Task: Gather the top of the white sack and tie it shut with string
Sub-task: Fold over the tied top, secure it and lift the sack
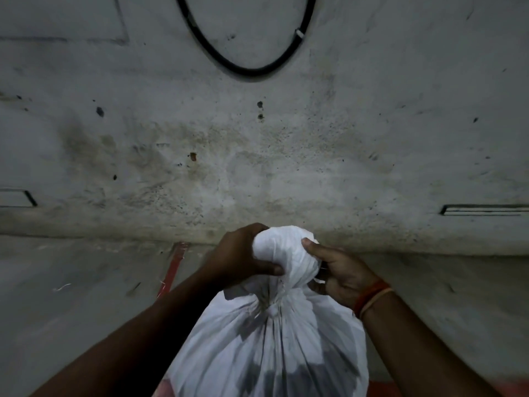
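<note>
**Sack mouth gathered, tie in progress**

The white sack (269, 348) stands low in the centre of the head view, close to the person, in front of a stained grey wall (257, 156). Its top is already drawn together into a pleated neck (273, 302), above which the spare cloth forms a rounded bunch (282, 250). The left hand (243, 256) curls round the left side of that bunch, thumb pressed under it; the right hand (335, 270) grips the right side, thumb on top of the cloth, its fingers curled near the neck. Thin pale strands show at the neck — probably the string (317, 280) — but in the dim light it cannot be told how many turns are made or whether a knot is set. By this reading the gathering is done, while the tying is at most partly done; tightening and knotting appear to remain.

The sack bulges and looks full; dark shadows show through the cloth, yet its contents cannot be identified. A red strip (174, 267) lies on the floor to the left, and a black cable (246, 70) loops on the wall above. A band (372, 296) circles the right wrist.
</note>
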`<state>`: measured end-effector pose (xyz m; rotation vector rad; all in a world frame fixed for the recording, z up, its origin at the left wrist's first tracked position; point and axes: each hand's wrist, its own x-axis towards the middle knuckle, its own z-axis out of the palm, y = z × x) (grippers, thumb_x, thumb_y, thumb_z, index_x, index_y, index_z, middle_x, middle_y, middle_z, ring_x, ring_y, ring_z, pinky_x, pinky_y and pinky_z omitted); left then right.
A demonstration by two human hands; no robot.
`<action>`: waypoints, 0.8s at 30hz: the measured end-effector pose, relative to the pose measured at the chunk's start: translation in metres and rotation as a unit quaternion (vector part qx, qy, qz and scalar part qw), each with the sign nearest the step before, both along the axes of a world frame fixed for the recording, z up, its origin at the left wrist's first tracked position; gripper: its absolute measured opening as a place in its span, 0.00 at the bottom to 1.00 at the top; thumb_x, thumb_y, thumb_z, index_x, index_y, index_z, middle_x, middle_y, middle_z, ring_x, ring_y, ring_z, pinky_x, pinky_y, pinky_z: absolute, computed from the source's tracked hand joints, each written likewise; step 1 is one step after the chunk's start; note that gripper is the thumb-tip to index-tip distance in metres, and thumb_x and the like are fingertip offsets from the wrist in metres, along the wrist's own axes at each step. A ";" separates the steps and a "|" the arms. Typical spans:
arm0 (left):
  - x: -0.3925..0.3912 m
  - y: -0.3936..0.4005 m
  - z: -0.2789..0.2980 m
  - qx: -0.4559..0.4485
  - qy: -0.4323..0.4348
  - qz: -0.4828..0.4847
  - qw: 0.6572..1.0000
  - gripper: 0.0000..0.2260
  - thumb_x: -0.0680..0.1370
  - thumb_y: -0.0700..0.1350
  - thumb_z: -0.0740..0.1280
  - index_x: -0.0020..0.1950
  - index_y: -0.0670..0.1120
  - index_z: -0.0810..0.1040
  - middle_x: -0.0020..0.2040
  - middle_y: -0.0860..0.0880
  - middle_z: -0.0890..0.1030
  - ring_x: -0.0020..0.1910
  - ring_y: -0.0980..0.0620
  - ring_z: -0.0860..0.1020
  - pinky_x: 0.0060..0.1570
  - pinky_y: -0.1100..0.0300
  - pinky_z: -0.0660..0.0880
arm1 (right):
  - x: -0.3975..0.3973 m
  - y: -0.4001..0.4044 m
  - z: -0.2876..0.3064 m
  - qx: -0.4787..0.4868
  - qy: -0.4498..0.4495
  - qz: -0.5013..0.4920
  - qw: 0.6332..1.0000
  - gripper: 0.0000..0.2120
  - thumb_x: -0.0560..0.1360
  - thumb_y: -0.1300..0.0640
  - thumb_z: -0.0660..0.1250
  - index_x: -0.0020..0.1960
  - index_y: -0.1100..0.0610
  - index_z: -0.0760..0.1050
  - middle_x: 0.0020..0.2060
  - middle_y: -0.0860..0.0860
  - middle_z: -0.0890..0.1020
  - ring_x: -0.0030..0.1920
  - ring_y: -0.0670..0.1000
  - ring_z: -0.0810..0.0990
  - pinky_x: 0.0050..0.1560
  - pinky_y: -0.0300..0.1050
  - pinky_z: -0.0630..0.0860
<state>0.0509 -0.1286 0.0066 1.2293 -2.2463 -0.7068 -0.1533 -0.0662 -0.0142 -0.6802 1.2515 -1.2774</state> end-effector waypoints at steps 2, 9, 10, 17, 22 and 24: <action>-0.001 0.002 0.001 0.037 0.017 -0.002 0.999 0.33 0.55 0.61 0.83 0.58 0.59 0.79 0.50 0.62 0.82 0.49 0.63 0.79 0.49 0.64 0.77 | 0.002 0.000 -0.004 -0.010 -0.056 -0.020 0.998 0.09 0.79 0.54 0.67 0.52 0.57 0.83 0.43 0.54 0.87 0.40 0.52 0.85 0.39 0.45 0.79; 0.005 -0.004 0.012 0.149 -0.068 -0.117 0.980 0.27 0.59 0.57 0.83 0.56 0.58 0.80 0.51 0.59 0.84 0.51 0.59 0.81 0.55 0.56 0.79 | 0.008 -0.001 -0.040 -0.061 -0.080 -0.106 0.989 0.15 0.80 0.56 0.64 0.58 0.66 0.82 0.53 0.62 0.85 0.55 0.62 0.84 0.61 0.57 0.78; 0.004 -0.005 0.011 0.169 -0.061 -0.124 0.976 0.25 0.61 0.56 0.82 0.56 0.57 0.81 0.51 0.58 0.85 0.51 0.58 0.82 0.55 0.54 0.80 | 0.007 -0.002 -0.042 -0.061 -0.029 -0.125 0.990 0.13 0.80 0.56 0.65 0.51 0.63 0.84 0.47 0.60 0.87 0.50 0.60 0.85 0.55 0.55 0.80; 0.008 -0.004 -0.006 0.394 0.085 -0.100 0.910 0.23 0.74 0.57 0.72 0.57 0.39 0.82 0.56 0.34 0.83 0.53 0.41 0.83 0.56 0.47 0.78 | -0.011 -0.011 -0.048 -0.094 0.319 -0.121 0.935 0.12 0.80 0.53 0.64 0.40 0.55 0.75 0.33 0.49 0.78 0.37 0.50 0.75 0.40 0.45 0.71; 0.012 -0.004 -0.020 0.510 0.198 -0.060 0.835 0.22 0.74 0.54 0.70 0.60 0.39 0.81 0.60 0.34 0.81 0.59 0.37 0.79 0.66 0.42 0.71 | -0.020 0.006 -0.051 -0.118 0.378 -0.095 0.913 0.12 0.79 0.44 0.65 0.57 0.49 0.78 0.49 0.47 0.84 0.49 0.48 0.82 0.48 0.44 0.77; 0.015 -0.009 -0.024 0.532 0.225 -0.066 0.813 0.22 0.77 0.53 0.67 0.65 0.40 0.78 0.64 0.34 0.78 0.64 0.36 0.76 0.69 0.41 0.69 | -0.013 0.019 -0.049 -0.145 0.305 -0.032 0.941 0.16 0.75 0.39 0.67 0.61 0.42 0.75 0.57 0.48 0.82 0.55 0.48 0.82 0.51 0.46 0.80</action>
